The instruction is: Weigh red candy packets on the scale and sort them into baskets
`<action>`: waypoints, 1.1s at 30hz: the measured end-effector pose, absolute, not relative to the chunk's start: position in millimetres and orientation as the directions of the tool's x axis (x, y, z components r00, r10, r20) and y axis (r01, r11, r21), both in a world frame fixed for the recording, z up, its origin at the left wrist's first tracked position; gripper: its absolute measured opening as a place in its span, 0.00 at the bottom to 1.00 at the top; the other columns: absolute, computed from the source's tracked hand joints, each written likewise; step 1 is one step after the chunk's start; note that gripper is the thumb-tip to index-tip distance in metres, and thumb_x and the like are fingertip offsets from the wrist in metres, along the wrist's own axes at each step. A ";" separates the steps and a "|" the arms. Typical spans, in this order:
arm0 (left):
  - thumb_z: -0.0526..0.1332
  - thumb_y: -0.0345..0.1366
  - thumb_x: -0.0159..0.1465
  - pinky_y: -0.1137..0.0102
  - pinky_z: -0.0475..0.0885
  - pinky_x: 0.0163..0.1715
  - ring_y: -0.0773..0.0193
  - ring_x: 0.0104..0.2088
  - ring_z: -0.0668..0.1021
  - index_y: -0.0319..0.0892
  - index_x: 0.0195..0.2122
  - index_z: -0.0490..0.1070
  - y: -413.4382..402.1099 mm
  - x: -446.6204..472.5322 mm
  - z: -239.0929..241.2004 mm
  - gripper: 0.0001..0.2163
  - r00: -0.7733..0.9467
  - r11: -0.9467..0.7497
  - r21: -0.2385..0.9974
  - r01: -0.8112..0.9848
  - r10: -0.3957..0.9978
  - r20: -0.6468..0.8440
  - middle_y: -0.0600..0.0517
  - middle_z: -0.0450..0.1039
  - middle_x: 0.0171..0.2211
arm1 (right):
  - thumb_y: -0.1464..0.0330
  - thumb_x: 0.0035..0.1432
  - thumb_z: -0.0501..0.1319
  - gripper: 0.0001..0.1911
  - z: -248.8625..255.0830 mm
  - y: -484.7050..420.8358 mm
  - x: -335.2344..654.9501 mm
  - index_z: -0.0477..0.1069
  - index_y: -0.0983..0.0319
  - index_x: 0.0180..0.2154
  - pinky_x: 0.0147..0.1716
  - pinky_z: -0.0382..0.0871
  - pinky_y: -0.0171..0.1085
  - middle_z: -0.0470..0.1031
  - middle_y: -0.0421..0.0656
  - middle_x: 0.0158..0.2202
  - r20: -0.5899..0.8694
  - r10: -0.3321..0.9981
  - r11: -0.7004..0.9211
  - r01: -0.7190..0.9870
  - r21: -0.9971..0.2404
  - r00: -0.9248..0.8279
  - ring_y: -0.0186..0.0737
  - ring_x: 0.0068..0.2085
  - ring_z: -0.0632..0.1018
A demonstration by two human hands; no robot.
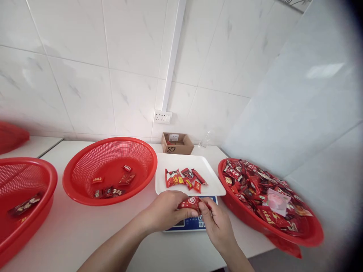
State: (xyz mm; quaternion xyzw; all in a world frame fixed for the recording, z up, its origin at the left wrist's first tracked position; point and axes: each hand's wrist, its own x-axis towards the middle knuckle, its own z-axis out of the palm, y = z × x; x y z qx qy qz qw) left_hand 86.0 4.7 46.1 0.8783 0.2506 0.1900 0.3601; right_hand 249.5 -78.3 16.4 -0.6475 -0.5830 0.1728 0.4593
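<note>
Between my hands is a red wrapped snack packet [190, 203] with a pale round mark on it. My left hand [168, 209] grips its left end, thumb along the lower edge. At the other end my right hand [217, 223] pinches it between thumb and fingers. Below the hands is a blue-fronted weighing scale [185, 226], its display and keys partly covered. On the scale's white tray [210, 166] lie several red packets, among them a larger red and yellow bag [174, 179] and a narrow stick-shaped packet [199, 176].
To the right stands a red basin [314, 230] heaped with packets. A red colander [85, 158] on the left holds a few packets; another red colander [52, 177] is at the far left. A cardboard box [178, 149] and a clear plastic container [204, 139] stand by the wall.
</note>
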 end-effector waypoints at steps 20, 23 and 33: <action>0.64 0.43 0.55 0.69 0.70 0.37 0.66 0.30 0.75 0.39 0.29 0.69 12.3 76.6 58.2 0.11 0.208 -0.009 0.763 -0.646 0.960 0.187 0.53 0.72 0.25 | 0.57 0.54 0.57 0.17 2.4 -23.1 291.8 0.72 0.59 0.41 0.45 0.66 0.43 0.74 0.47 0.44 0.346 0.895 0.036 0.727 -0.685 0.282 0.46 0.45 0.73; 0.64 0.41 0.56 0.70 0.70 0.36 0.67 0.28 0.75 0.39 0.29 0.70 18.3 65.3 66.1 0.10 0.108 -0.082 0.751 -0.656 0.974 0.201 0.54 0.71 0.24 | 0.62 0.53 0.58 0.18 -4.8 -4.8 298.8 0.71 0.59 0.46 0.51 0.61 0.45 0.72 0.46 0.48 0.301 0.942 0.050 0.828 -0.558 0.146 0.47 0.51 0.69; 0.62 0.40 0.58 0.70 0.71 0.35 0.65 0.30 0.76 0.39 0.29 0.70 16.7 61.7 68.5 0.09 0.144 -0.097 0.769 -0.632 0.960 0.239 0.53 0.72 0.25 | 0.64 0.60 0.50 0.19 1.8 19.6 285.2 0.69 0.61 0.50 0.49 0.61 0.44 0.72 0.48 0.49 0.322 0.933 -0.054 0.949 -0.311 0.159 0.48 0.50 0.70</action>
